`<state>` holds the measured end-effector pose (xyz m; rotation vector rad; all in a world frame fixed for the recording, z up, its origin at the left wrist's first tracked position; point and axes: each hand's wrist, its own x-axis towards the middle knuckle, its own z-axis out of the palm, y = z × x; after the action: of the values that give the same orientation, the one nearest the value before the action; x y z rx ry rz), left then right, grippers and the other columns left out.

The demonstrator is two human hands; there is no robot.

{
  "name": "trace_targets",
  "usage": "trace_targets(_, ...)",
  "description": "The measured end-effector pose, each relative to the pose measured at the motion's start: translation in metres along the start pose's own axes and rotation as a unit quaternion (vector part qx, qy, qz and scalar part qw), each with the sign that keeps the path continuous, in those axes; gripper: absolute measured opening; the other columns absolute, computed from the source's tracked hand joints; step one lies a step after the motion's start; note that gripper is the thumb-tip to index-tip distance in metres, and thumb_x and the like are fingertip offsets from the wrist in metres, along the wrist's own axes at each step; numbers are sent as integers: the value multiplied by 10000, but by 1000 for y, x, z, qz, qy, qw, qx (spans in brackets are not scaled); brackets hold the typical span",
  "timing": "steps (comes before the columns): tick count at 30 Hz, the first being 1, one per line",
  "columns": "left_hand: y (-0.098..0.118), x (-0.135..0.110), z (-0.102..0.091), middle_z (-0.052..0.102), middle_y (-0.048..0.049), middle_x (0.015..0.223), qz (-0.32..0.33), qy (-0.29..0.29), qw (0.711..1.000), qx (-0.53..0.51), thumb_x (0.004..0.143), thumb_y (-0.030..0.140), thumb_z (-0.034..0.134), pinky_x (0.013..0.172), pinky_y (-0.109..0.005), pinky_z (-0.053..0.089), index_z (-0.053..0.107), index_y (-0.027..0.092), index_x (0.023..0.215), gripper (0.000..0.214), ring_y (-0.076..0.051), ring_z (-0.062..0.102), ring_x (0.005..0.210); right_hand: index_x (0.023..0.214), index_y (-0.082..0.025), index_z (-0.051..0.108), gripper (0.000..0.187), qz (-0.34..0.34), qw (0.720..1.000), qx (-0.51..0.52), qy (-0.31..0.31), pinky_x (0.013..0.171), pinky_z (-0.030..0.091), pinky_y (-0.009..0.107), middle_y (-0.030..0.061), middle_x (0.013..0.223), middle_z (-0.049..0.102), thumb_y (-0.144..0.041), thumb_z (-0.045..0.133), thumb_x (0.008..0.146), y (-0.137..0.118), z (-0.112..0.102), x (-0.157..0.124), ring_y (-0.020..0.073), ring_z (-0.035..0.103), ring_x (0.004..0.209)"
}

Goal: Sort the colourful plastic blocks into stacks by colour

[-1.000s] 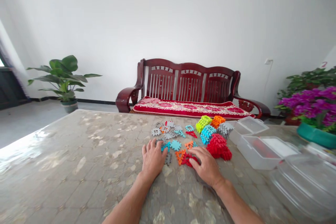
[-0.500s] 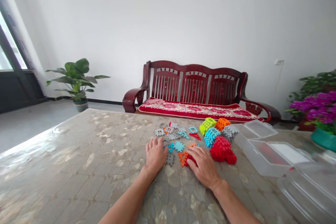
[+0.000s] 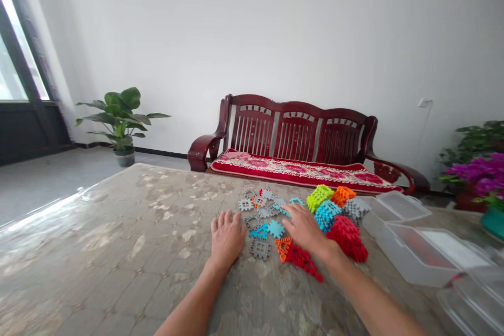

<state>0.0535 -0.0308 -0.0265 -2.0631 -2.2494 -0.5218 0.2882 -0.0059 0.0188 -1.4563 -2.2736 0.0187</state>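
Note:
My left hand (image 3: 226,236) lies flat on the marbled table (image 3: 118,252), fingers spread, just left of a grey square tile (image 3: 260,248) and blue tiles (image 3: 268,230). Over the scattered flat tiles (image 3: 262,202) reaches my right hand (image 3: 305,228), fingers stretched forward and resting on them. A row of red triangular tiles (image 3: 302,260) lies under its wrist, beside an orange triangle (image 3: 283,245). Stacks of tiles stand to its right: green (image 3: 318,197), orange (image 3: 342,195), blue (image 3: 328,212), grey (image 3: 355,209) and red (image 3: 348,236).
Clear plastic boxes (image 3: 425,249) and lids stand at the table's right side. A potted purple flower (image 3: 482,178) sits at the far right. Behind the table are a dark wooden sofa (image 3: 299,142) with a red cushion and a leafy floor plant (image 3: 120,115).
My right hand has moved forward off the red triangular tiles onto the scattered tiles farther back. The left hand has stayed put. The view has tilted up and drifted left.

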Motion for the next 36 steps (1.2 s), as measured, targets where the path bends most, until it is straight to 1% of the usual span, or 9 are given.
trace_targets(3, 0, 1, 2, 495, -129, 1487, 8, -7, 1000, -5, 940, 352, 433, 1153, -529, 255, 563, 224, 1368, 465, -323, 385, 1403, 1352, -192, 579, 486, 41, 998, -14, -46, 1105, 378, 379, 100, 1377, 596, -189, 475, 878, 7, 9, 45, 242, 525, 1279)
trace_targets(7, 1, 1, 2, 492, -133, 1486, 12, -10, 1000, -11, 939, 327, 436, 1151, -556, 246, 560, 227, 1375, 463, -335, 380, 1405, 1387, -150, 543, 581, 68, 993, -23, -91, 1119, 358, 338, 112, 1444, 542, -77, 435, 820, 14, 34, 91, 222, 468, 1351)
trace_targets(11, 3, 1, 3, 498, -140, 1476, 14, -4, 1000, -16, 930, 304, 447, 1142, -575, 247, 563, 229, 1375, 466, -345, 382, 1396, 1447, -166, 480, 663, 78, 990, -23, -119, 1144, 330, 373, 104, 1519, 464, -48, 423, 797, 18, 57, 119, 234, 417, 1399)
trace_targets(16, 3, 1, 7, 504, -137, 1470, 12, 3, 1000, -15, 933, 291, 434, 1141, -581, 244, 564, 234, 1376, 465, -344, 384, 1392, 1482, -119, 431, 670, 100, 981, -22, -163, 1142, 338, 425, 149, 1546, 416, -77, 407, 813, 22, 69, 141, 268, 401, 1416)
trace_targets(22, 4, 2, 7, 507, -140, 1473, 12, 2, 1000, -12, 936, 293, 430, 1135, -592, 254, 566, 228, 1375, 464, -353, 391, 1392, 1394, -209, 533, 579, 93, 981, -17, -171, 1078, 390, 418, 122, 1434, 552, -160, 507, 817, 21, 74, 148, 268, 504, 1320)
trace_targets(25, 5, 1, 7, 517, -128, 1466, 11, 8, 1000, -6, 939, 294, 425, 1136, -583, 260, 565, 233, 1374, 461, -344, 399, 1387, 1295, -207, 596, 519, 88, 984, -23, -153, 1023, 410, 368, 119, 1339, 607, -194, 612, 777, 18, 73, 147, 268, 542, 1249)
trace_targets(29, 5, 1, 7, 512, -128, 1471, 11, 4, 1000, -1, 940, 310, 430, 1136, -582, 261, 564, 235, 1376, 462, -345, 398, 1389, 1222, -219, 633, 531, 79, 991, -25, -109, 965, 419, 322, 97, 1235, 640, -237, 728, 699, 13, 65, 139, 263, 572, 1167)
trace_targets(33, 5, 3, 6, 500, -133, 1480, 10, -5, 1000, 0, 943, 325, 430, 1137, -585, 257, 557, 233, 1381, 465, -349, 390, 1395, 1157, -245, 672, 406, 66, 996, -18, -64, 921, 437, 308, 55, 1139, 674, -204, 680, 753, 6, 50, 124, 232, 602, 1091)
trace_targets(36, 5, 3, 3, 499, -138, 1478, 13, -9, 1000, 1, 948, 335, 426, 1136, -587, 257, 556, 228, 1380, 464, -347, 387, 1396, 1073, -270, 704, 313, 39, 999, -11, -33, 945, 426, 294, 26, 1119, 675, -147, 620, 798, 3, 37, 104, 204, 578, 1112)
